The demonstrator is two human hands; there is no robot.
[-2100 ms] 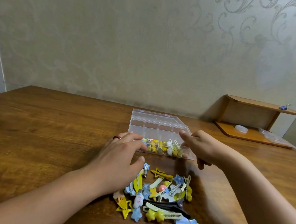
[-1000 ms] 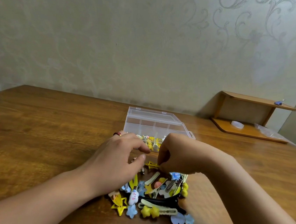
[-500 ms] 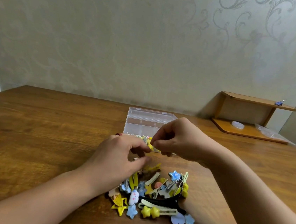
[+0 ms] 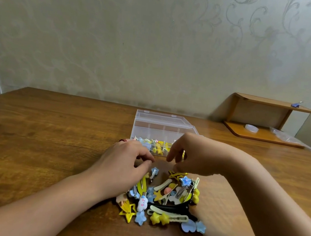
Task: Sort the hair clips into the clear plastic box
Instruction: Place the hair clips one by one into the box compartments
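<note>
The clear plastic box stands open at mid-table, and its front compartments hold yellow and pale clips. In front of it lies a pile of hair clips: yellow and blue stars, a white cloud, a long black clip. My left hand rests palm down on the pile's left edge. Its fingers are loosely bent and I see nothing between them. Hovering between the box's front wall and the pile, my right hand has its fingers pointing down and apart. It hides the box's front right corner.
The wooden table runs back to a papered wall. At the back right stands a small wooden shelf with a white round object, a plastic bag and a blue clip on top.
My right hand took a yellow clip from the pile, lifted it over the box, then came back down toward the pile with its fingers spread. My left hand stayed put.
</note>
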